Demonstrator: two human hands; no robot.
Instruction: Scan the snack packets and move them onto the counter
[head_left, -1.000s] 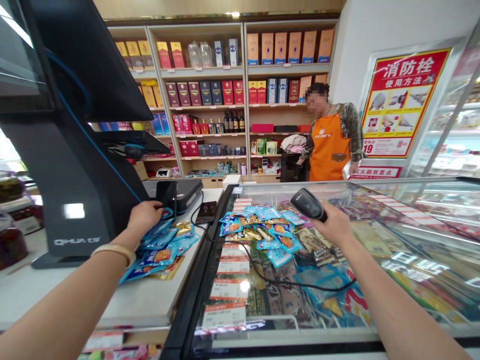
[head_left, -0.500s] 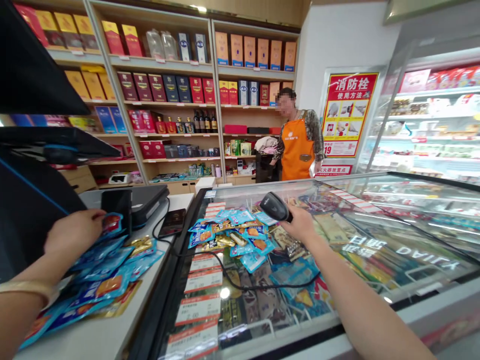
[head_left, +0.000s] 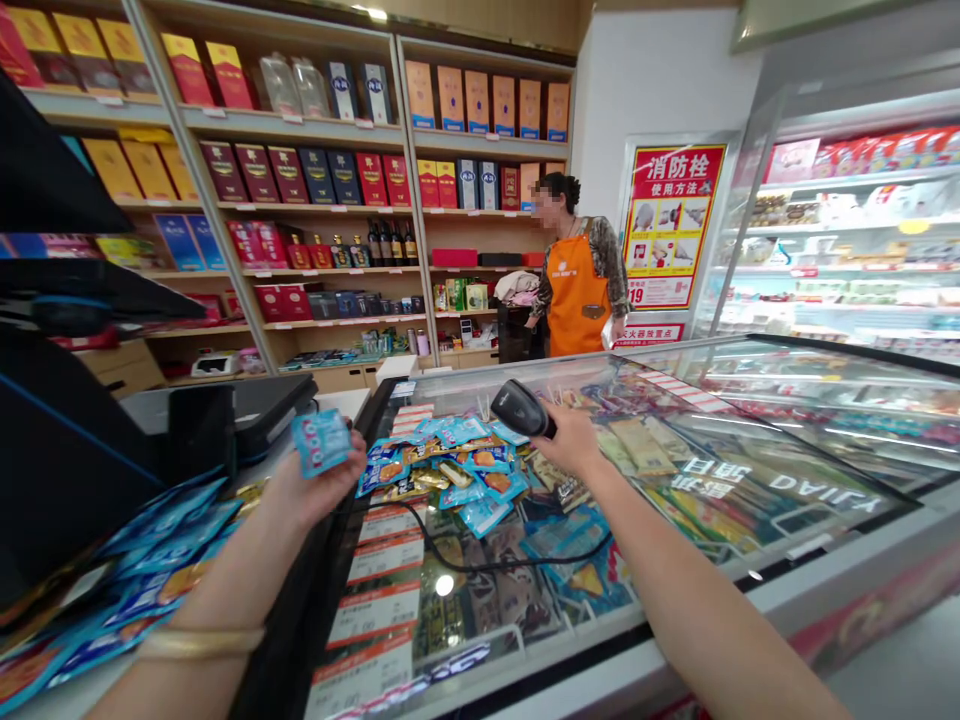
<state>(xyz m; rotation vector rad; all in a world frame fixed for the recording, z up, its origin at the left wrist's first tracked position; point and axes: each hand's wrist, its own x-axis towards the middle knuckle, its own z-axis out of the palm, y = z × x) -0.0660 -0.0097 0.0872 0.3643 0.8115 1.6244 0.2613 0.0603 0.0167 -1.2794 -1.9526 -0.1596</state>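
Observation:
My left hand [head_left: 311, 490] holds a small blue snack packet [head_left: 322, 442] above the counter's edge, between two groups of packets. The black handheld scanner [head_left: 519, 408] is gripped in my right hand [head_left: 570, 440], over the glass freezer top. Just left of and below the scanner, a pile of blue and gold packets [head_left: 457, 460] lies on the glass. More blue packets [head_left: 165, 570] are spread over the white counter at the lower left. A black cable [head_left: 510, 565] loops across the freezer top.
A dark screen and stand [head_left: 60, 430] rise at the left, beside a black device [head_left: 262, 405]. The glass-topped freezer [head_left: 795, 420] stretches right. Behind it stands a person in an orange apron [head_left: 577, 295], before shelves of boxes [head_left: 315, 205].
My left hand has moved right and away from the counter packets, now with a blue packet raised in it. The scanner stays in my right hand, and the view has shifted slightly.

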